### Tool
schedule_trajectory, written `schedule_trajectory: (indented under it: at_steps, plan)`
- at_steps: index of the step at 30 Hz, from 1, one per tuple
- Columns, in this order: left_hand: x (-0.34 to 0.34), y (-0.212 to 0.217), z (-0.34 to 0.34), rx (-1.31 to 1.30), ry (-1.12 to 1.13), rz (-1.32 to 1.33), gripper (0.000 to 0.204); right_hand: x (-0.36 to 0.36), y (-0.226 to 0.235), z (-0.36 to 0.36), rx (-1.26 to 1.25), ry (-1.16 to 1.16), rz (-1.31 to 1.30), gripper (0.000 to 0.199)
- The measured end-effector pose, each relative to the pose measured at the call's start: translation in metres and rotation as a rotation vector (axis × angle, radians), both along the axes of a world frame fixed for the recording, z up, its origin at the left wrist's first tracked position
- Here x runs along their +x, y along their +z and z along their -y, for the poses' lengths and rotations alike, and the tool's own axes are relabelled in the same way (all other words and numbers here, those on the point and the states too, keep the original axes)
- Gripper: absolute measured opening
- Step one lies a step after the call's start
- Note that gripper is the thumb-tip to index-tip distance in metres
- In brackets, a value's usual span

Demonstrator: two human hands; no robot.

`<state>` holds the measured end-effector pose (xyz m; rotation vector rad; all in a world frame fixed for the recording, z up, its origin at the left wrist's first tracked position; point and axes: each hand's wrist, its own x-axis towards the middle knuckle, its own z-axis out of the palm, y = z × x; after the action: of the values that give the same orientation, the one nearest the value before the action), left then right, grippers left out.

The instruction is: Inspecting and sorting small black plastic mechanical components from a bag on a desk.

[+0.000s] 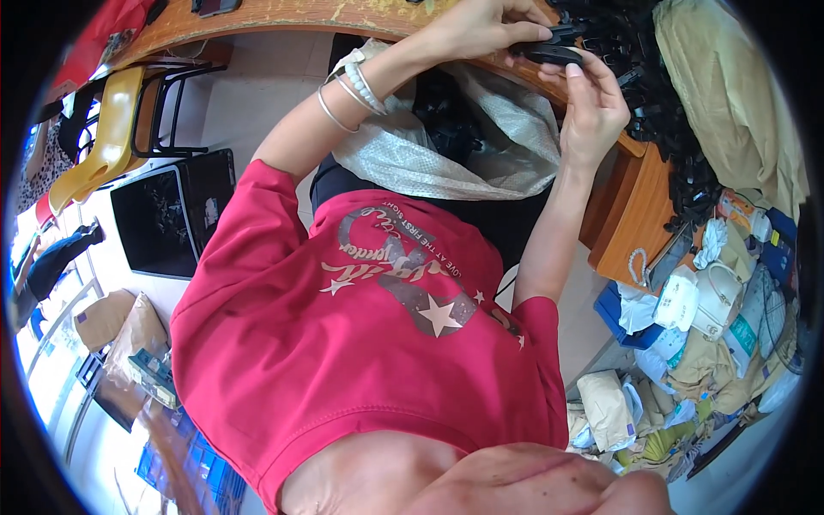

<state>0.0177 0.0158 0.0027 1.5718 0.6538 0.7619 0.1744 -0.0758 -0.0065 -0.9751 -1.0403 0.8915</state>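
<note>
At the table's edge, my left hand (491, 30) pinches a small black plastic piece (562, 34) between thumb and fingers. Close against it, my right hand (596, 107) grips a flat, oblong black plastic piece (549, 55) with a rounded end. The two pieces are touching or nearly so; whether they are joined I cannot tell. Many similar black parts (639, 81) lie heaped on the table just beyond my right hand. Below my hands, a white woven sack (403, 163) hangs open at my lap, with more black parts (446, 112) inside.
The wooden table (309, 15) runs along the top. A tan cloth or sack (730, 94) lies beyond the heap. Bags and packages (695, 300) crowd the right side. To the left stand a yellow chair (116, 142) and a black, open-topped box (159, 219).
</note>
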Motion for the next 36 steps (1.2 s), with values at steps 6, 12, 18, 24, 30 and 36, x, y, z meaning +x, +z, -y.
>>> schedule_trajectory:
  at_steps: [6,12,18,24,30,36]
  plan:
    - [-0.01,0.014,0.013,-0.008,-0.015,-0.13,0.028,-0.012,-0.009,0.008,0.015,-0.154,0.059,0.019]
    - [-0.017,0.009,0.025,0.429,0.021,-0.047,0.036,-0.021,-0.01,0.006,0.188,-0.224,0.187,0.027]
    - [-0.01,-0.018,0.025,0.607,0.086,0.007,0.03,-0.011,-0.008,0.015,-0.025,-0.117,0.174,0.032]
    - [-0.02,-0.029,0.033,0.518,0.071,-0.148,0.035,-0.016,-0.018,0.013,-0.097,-0.142,0.154,0.026]
    - [-0.02,-0.011,0.017,0.092,0.122,0.084,0.032,0.015,-0.012,-0.001,-0.113,-0.119,0.582,0.018]
    - [-0.016,-0.029,-0.055,0.126,0.495,-0.224,0.036,0.042,-0.023,-0.027,-0.05,-0.51,1.593,0.021]
